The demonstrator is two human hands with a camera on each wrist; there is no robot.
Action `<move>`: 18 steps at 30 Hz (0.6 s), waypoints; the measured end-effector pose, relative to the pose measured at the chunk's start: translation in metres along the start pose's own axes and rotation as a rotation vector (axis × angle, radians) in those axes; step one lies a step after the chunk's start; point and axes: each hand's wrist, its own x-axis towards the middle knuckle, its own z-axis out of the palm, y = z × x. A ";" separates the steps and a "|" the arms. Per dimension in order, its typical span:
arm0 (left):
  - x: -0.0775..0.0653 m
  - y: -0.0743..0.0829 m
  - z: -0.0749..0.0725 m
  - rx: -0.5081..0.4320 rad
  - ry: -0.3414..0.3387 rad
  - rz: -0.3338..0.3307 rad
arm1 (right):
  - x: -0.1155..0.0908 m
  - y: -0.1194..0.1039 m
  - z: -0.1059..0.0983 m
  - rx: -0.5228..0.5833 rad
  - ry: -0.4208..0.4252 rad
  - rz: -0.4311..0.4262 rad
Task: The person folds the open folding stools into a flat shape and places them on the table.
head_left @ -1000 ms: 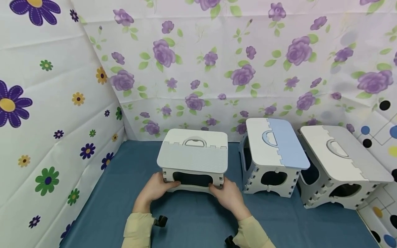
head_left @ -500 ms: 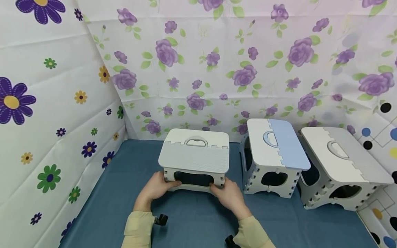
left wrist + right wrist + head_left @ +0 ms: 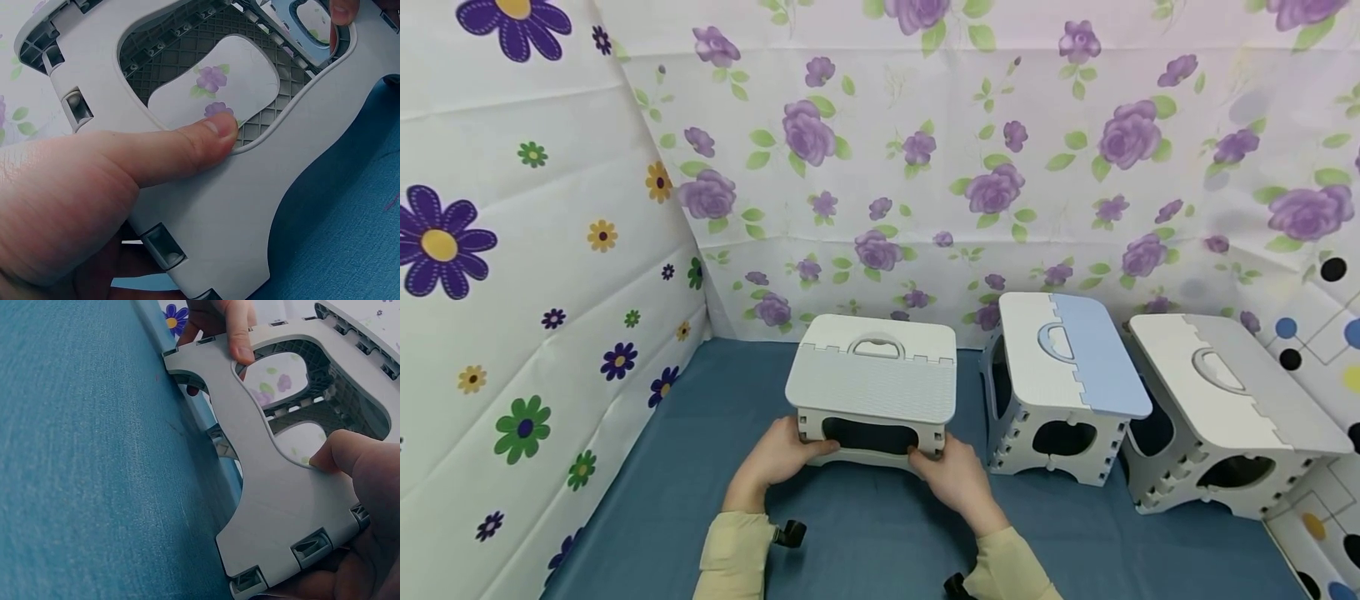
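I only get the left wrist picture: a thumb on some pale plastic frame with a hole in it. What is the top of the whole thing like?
Observer: The head view shows it: it is a stool, its flat top white at the back and pale grey in front.
Visitor: And how many more like it are standing around?
Observer: Two, both to its right: a white-and-blue stool and, beyond that, another white-and-grey stool.
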 end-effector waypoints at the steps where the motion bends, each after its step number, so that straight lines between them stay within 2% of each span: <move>1: 0.000 0.000 0.000 -0.002 -0.001 0.003 | 0.000 0.000 0.000 0.001 0.000 0.002; 18: 0.000 0.000 -0.001 -0.009 -0.025 0.017 | -0.001 0.002 -0.001 0.004 0.004 -0.015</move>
